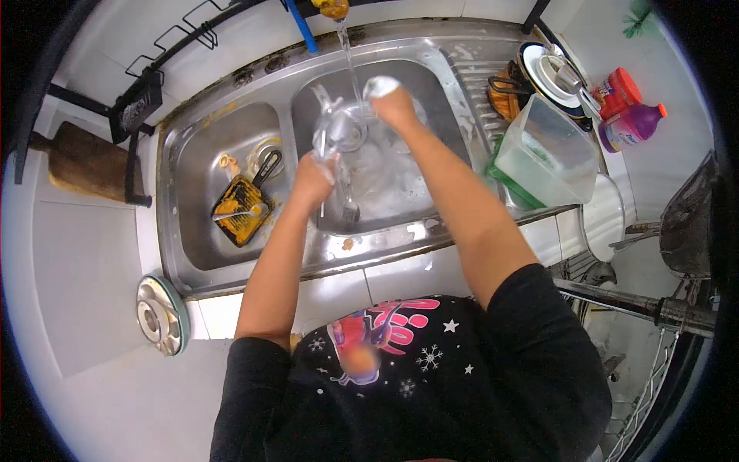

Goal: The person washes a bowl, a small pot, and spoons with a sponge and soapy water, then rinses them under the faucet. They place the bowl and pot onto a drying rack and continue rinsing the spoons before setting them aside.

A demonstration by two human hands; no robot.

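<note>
Blurred utensils (pixel 323 140) gripped by the left hand (pixel 315 179) — a white item (pixel 381 85), too smeared to be named, by the right hand (pixel 395 108).
Fingers are closed on both; the utensils are held left of the right hand, over the sudsy basin (pixel 431 92), long axis pointed away from the body — the right hand nearer the water stream (pixel 346 54).

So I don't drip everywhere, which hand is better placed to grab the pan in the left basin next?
Probably your left hand: it's nearer the pan handle; your right hand is farther away, over the right basin. Both seem occupied, so the left would likely need emptying first.
</note>
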